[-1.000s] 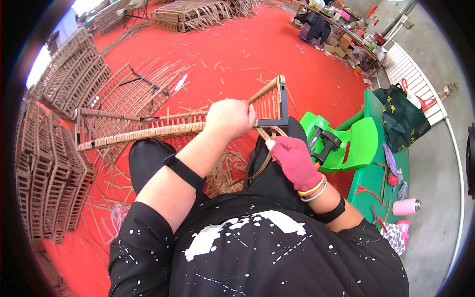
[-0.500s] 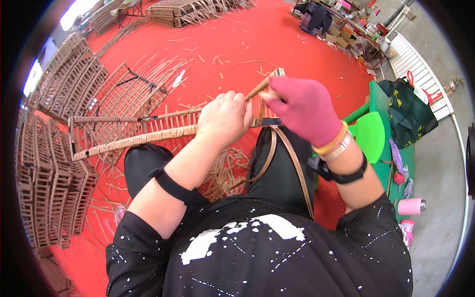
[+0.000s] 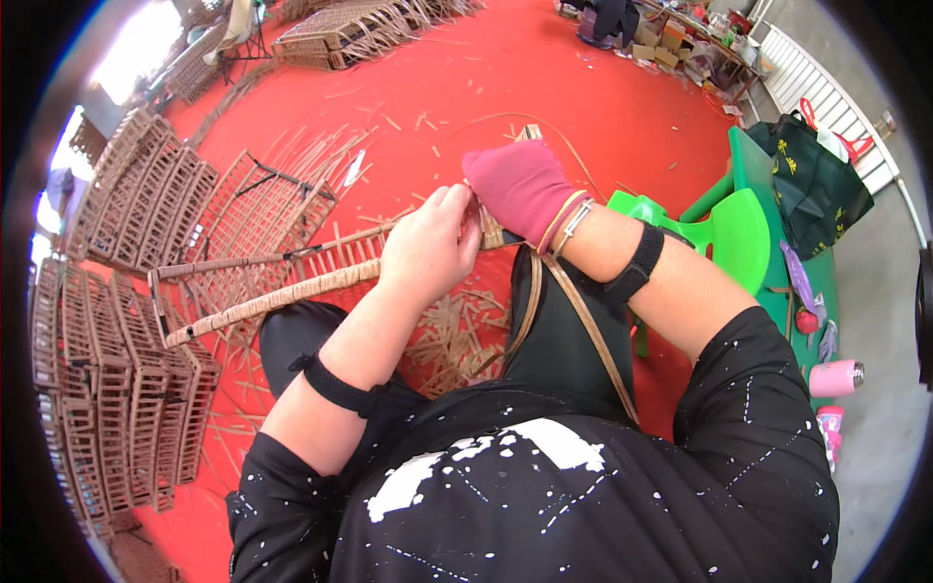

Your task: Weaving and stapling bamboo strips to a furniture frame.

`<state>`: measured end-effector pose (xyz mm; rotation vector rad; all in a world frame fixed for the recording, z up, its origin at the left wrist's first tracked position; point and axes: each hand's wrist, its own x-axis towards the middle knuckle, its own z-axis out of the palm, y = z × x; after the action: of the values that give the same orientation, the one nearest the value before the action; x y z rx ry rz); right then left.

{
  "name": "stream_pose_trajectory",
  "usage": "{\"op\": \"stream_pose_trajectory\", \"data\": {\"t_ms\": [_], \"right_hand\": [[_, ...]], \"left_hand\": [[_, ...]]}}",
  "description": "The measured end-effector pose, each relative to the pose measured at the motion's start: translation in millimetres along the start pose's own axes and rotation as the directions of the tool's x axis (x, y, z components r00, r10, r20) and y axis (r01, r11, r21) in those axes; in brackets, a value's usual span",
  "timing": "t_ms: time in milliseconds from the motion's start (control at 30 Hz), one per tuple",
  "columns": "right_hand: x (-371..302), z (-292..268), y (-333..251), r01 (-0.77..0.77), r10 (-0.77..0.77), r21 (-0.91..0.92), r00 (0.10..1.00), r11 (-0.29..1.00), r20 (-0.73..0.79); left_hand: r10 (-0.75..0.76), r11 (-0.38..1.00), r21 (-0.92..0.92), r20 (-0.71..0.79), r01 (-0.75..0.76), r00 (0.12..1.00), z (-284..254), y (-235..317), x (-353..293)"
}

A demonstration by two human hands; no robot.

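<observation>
A long wicker frame [image 3: 277, 303], its bars wrapped in flat brown strip, lies across above my thighs. My bare left hand [image 3: 428, 240] is closed around it towards its right end. My right hand [image 3: 520, 189], in a dark pink knit glove, is closed over that end, its fingertips close against the left hand's. The glove hides most of what it pinches, a wicker strip. Lengths of brown strip [image 3: 589, 335] hang from the frame below the right wrist and trail over my right thigh [image 3: 569, 374].
Slatted wicker panels [image 3: 126, 389] are stacked at the left, and a loose panel [image 3: 258, 209] lies beyond the frame. Cut scraps [image 3: 452, 345] litter the red floor [image 3: 544, 78]. At the right are a green chair [image 3: 734, 238], a dark bag [image 3: 812, 185] and a pink flask [image 3: 836, 378].
My gloved right hand has swung left and come in against the left hand, covering more of the frame's end. The left hand keeps its hold on the frame.
</observation>
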<state>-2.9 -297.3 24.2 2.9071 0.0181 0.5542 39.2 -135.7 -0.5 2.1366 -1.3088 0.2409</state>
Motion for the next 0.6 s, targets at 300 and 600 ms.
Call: {"op": "stream_pose_trajectory", "data": {"t_ms": [300, 600], "right_hand": [[5, -13, -6, -0.045, 0.051, -0.03, 0.971, 0.999, 0.235], [15, -15, 0, 0.024, -0.031, 0.022, 0.918, 0.999, 0.394]], "left_hand": [[0.254, 0.966, -0.037, -0.028, -0.255, 0.967, -5, 2, -13], [0.229, 0.973, -0.005, 0.054, -0.229, 0.972, -8, 3, -8]]}}
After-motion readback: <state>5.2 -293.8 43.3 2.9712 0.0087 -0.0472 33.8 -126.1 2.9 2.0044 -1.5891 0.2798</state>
